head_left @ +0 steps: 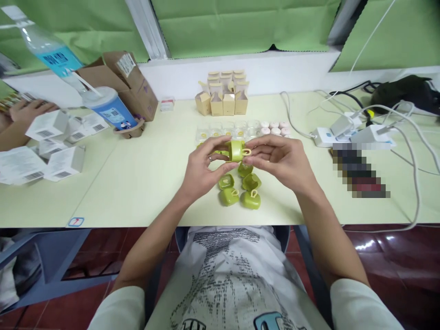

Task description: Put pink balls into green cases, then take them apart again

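Between my two hands, above the table, is a small green case (pixel 235 151) with a pale yellow loop (pixel 246 152) on its right side. My left hand (pixel 205 168) grips the case between thumb and fingers; a ring shows on one finger. The fingertips of my right hand (pixel 280 158) pinch at the yellow loop. Below lie several more green cases: an open one (pixel 226 182), another open one (pixel 251 182), and two closed ones with loops, at left (pixel 229 196) and right (pixel 250 200). Part of the group is hidden behind my hands.
Behind my hands stand a clear tray (pixel 227 130), several pink-white round pieces (pixel 274 128) and upright cream boxes (pixel 223 98). At left are white boxes (pixel 51 142), a blue cup (pixel 112 107), a bottle, a carton and another person's hand (pixel 32 109). Power strips (pixel 343 133) and cables lie right.
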A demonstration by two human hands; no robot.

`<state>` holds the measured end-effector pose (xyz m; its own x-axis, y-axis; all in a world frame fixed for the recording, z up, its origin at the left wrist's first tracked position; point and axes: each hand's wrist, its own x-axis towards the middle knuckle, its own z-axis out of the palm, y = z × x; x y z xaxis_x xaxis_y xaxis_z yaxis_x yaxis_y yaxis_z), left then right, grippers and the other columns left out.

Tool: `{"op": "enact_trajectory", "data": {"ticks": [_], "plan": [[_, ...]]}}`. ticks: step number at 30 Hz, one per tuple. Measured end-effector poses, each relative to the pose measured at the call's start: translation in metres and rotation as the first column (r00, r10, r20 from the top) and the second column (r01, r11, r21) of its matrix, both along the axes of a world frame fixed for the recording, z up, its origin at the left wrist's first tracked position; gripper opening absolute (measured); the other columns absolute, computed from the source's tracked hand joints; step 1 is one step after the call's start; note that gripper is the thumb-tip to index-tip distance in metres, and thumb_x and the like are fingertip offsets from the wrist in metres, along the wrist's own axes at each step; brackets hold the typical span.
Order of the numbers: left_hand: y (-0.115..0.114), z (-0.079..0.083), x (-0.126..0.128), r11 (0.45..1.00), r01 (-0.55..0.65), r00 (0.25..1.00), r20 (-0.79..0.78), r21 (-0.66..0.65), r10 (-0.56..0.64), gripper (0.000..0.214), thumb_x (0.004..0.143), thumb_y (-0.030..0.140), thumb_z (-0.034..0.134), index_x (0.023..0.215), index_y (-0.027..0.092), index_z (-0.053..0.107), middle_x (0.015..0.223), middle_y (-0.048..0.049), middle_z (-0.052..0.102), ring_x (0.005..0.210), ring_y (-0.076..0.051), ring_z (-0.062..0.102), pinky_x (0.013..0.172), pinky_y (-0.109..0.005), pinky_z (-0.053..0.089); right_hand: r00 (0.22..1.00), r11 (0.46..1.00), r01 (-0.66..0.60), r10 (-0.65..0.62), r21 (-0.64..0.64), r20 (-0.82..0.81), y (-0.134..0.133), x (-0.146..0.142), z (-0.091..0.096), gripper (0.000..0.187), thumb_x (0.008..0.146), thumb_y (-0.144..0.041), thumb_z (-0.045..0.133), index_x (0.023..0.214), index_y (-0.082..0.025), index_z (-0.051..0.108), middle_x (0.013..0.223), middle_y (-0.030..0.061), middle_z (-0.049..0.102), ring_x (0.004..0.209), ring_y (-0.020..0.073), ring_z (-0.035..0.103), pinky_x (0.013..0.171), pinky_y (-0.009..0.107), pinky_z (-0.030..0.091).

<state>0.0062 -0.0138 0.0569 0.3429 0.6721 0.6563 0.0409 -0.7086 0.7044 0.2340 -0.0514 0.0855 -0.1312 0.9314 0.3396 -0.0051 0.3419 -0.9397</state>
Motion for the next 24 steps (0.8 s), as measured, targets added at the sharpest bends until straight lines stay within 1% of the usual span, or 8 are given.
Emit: {"op": "enact_trajectory", "data": {"ticks": [3, 8, 13, 15, 17, 19, 22, 24], "plan": [[0.002, -0.002, -0.006, 0.995, 0.045, 0.997, 0.068, -0.088, -0.039, 0.062, 0.086, 0.049, 0.098, 0.138, 0.029, 0.073, 0.136, -0.0083, 0.077, 0.120, -0.024, 0.081, 0.099, -0.036, 0.072, 0.999, 0.999, 0.041, -0.042, -0.008, -0.023, -0.003, -0.002, 0.001, 0.029, 0.078, -0.042, 0.104, 0.096, -0.026, 0.089, 0.096, 0.0051, 0.087, 0.088, 0.0247, 0.085, 0.090, 0.046, 0.076], [0.006, 0.001, -0.008, 0.987, 0.066, 0.995, 0.078, -0.146, -0.056, 0.060, 0.081, 0.050, 0.102, 0.129, 0.026, 0.075, 0.131, -0.0079, 0.080, 0.117, -0.025, 0.083, 0.099, -0.039, 0.073, 0.994, 0.990, 0.093, -0.099, 0.110, 0.049, -0.004, -0.005, 0.001, 0.013, 0.088, -0.037, 0.095, 0.095, -0.028, 0.091, 0.096, 0.0047, 0.086, 0.077, 0.0214, 0.081, 0.079, 0.043, 0.075], [0.004, 0.002, -0.006, 0.977, 0.105, 0.992, 0.083, -0.186, -0.091, 0.064, 0.077, 0.053, 0.103, 0.127, 0.024, 0.076, 0.127, -0.0078, 0.082, 0.113, -0.025, 0.084, 0.098, -0.039, 0.073, 0.978, 0.966, 0.131, -0.163, 0.223, 0.130, -0.009, -0.006, 0.002, 0.003, 0.093, -0.034, 0.090, 0.095, -0.034, 0.092, 0.099, 0.0030, 0.086, 0.089, 0.0242, 0.081, 0.078, 0.044, 0.073], [0.002, 0.002, -0.005, 0.973, 0.121, 0.991, 0.088, -0.194, -0.106, 0.065, 0.077, 0.054, 0.103, 0.127, 0.024, 0.076, 0.125, -0.0078, 0.083, 0.113, -0.025, 0.084, 0.097, -0.038, 0.073, 0.974, 0.961, 0.143, -0.179, 0.237, 0.139, -0.012, -0.007, 0.004, 0.002, 0.092, -0.037, 0.091, 0.094, -0.035, 0.092, 0.099, 0.0029, 0.086, 0.089, 0.0258, 0.081, 0.078, 0.047, 0.073], [0.002, 0.002, -0.005, 0.971, 0.137, 0.988, 0.097, -0.195, -0.119, 0.063, 0.078, 0.054, 0.102, 0.126, 0.023, 0.076, 0.123, -0.0077, 0.084, 0.114, -0.025, 0.084, 0.096, -0.036, 0.073, 0.973, 0.967, 0.155, -0.185, 0.200, 0.141, -0.012, -0.009, 0.006, 0.008, 0.088, -0.042, 0.095, 0.090, -0.034, 0.091, 0.098, 0.0042, 0.086, 0.083, 0.0267, 0.080, 0.079, 0.050, 0.073], [0.003, 0.001, -0.005, 0.970, 0.148, 0.986, 0.104, -0.193, -0.130, 0.062, 0.079, 0.055, 0.101, 0.126, 0.024, 0.076, 0.124, -0.0074, 0.084, 0.115, -0.025, 0.084, 0.094, -0.035, 0.073, 0.976, 0.979, 0.161, -0.177, 0.123, 0.129, -0.008, -0.009, 0.005, 0.018, 0.083, -0.046, 0.099, 0.088, -0.032, 0.089, 0.094, 0.0054, 0.085, 0.077, 0.0269, 0.079, 0.080, 0.052, 0.073], [0.003, 0.002, -0.004, 0.969, 0.154, 0.986, 0.098, -0.195, -0.137, 0.061, 0.080, 0.055, 0.100, 0.128, 0.025, 0.077, 0.124, -0.0073, 0.084, 0.115, -0.024, 0.084, 0.095, -0.035, 0.073, 0.992, 0.992, 0.124, -0.124, 0.005, 0.037, 0.001, -0.010, -0.002, 0.033, 0.074, -0.051, 0.104, 0.088, -0.028, 0.085, 0.083, 0.0043, 0.081, 0.069, 0.0256, 0.077, 0.072, 0.049, 0.072], [0.002, 0.003, -0.004, 0.973, 0.150, 0.986, 0.105, -0.176, -0.133, 0.060, 0.081, 0.053, 0.101, 0.129, 0.025, 0.078, 0.125, -0.0072, 0.083, 0.115, -0.024, 0.083, 0.098, -0.036, 0.071, 0.995, 0.996, 0.085, -0.087, -0.042, -0.052, 0.007, -0.010, -0.007, 0.041, 0.068, -0.053, 0.107, 0.086, -0.027, 0.082, 0.078, 0.0027, 0.078, 0.065, 0.0236, 0.075, 0.064, 0.044, 0.069]]}}
